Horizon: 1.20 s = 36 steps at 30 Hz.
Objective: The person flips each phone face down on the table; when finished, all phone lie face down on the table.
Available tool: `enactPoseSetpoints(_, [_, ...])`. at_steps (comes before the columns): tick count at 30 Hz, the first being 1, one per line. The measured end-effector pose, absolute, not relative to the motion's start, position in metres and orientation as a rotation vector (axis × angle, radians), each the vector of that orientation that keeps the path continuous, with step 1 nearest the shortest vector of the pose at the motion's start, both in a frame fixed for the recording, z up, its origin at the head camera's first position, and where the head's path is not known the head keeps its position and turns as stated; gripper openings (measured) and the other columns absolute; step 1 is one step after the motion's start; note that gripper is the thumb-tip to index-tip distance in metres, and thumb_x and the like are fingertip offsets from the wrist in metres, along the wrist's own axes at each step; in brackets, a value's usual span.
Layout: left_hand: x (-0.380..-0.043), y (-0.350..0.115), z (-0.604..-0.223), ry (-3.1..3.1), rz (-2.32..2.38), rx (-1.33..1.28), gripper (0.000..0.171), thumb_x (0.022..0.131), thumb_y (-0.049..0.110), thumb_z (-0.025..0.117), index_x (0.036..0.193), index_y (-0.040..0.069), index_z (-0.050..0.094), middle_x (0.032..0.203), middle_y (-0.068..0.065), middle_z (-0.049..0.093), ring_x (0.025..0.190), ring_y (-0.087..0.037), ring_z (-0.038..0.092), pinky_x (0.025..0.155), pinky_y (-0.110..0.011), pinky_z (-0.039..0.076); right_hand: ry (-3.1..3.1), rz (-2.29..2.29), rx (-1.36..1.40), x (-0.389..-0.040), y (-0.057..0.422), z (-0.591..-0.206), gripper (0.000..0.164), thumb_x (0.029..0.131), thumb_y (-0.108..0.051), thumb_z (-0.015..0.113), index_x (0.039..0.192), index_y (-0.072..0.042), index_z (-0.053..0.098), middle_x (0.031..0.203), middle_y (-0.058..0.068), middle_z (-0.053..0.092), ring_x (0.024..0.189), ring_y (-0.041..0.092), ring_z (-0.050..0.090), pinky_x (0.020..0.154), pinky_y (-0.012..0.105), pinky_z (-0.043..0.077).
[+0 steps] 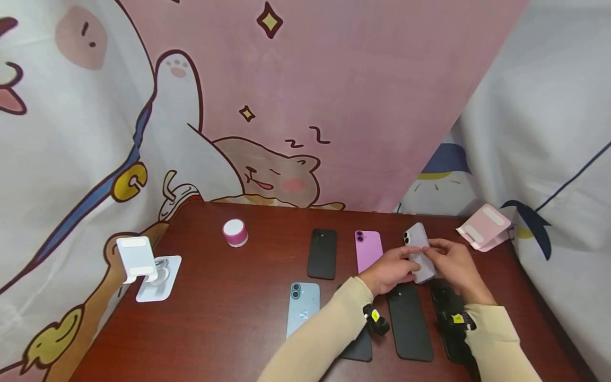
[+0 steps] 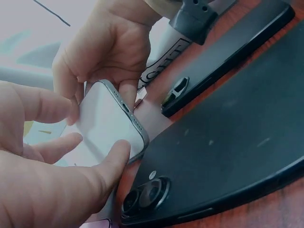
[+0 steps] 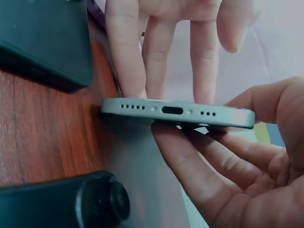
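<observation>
Both hands meet at a pale lilac phone (image 1: 424, 273) with a black camera area, at the table's back right. My right hand (image 1: 455, 265) grips it, thumb over the back and fingers underneath in the right wrist view. Spread fingers of my left hand (image 1: 389, 270) touch the back from the other side; in the left wrist view its thumb rests near the bottom edge. The charging port shows in the phone's lower edge (image 3: 137, 107), tilted above the table. A pink phone (image 1: 367, 249) lies left of it, and a large black phone (image 1: 411, 323) lies just below the hands.
More phones lie around: a black one (image 1: 322, 254), a light blue one (image 1: 304, 305), one under the left sleeve (image 1: 358, 345) and one under the right wrist (image 1: 451, 339). A pink stand (image 1: 489, 225) is at right, a white stand (image 1: 136, 257) and a pink-and-white round container (image 1: 235, 233) at left.
</observation>
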<state>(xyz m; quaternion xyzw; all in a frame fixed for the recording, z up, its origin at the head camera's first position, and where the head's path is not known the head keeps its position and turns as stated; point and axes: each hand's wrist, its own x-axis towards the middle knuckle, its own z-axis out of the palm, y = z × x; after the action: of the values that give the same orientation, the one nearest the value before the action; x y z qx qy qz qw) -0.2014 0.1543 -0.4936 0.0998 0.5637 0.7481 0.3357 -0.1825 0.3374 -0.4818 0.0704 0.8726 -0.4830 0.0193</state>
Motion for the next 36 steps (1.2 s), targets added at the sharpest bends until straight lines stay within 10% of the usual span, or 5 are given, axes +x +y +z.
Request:
enactPoseSetpoints(23, [-0.202, 0.151, -0.493, 1.391, 2.203, 0.108, 0.043, 0.094, -0.004, 0.056, 0.135, 0.008, 0.062, 0.123, -0.005, 0.066, 0.1, -0.021, 0.068, 0.1, -0.064, 0.056, 2.77, -1.619, 0.359, -0.173, 0.337, -0.452, 0.055, 0.11, -0.03, 0.055, 0.149, 0.008, 0.051, 0.138, 0.037, 0.06, 0.082, 0.0, 0.065, 0.067, 0.022, 0.061])
enactPoseSetpoints(36, [-0.204, 0.157, -0.503, 1.463, 2.163, 0.028, 0.058, 0.087, -0.009, 0.056, 0.144, 0.001, 0.058, 0.134, -0.011, 0.064, 0.109, -0.026, 0.065, 0.107, -0.057, 0.055, 2.675, -1.475, 0.333, -0.173, 0.358, -0.47, 0.067, 0.111, -0.042, 0.051, 0.155, 0.007, 0.044, 0.148, 0.039, 0.052, 0.103, 0.02, 0.07, 0.075, 0.032, 0.066])
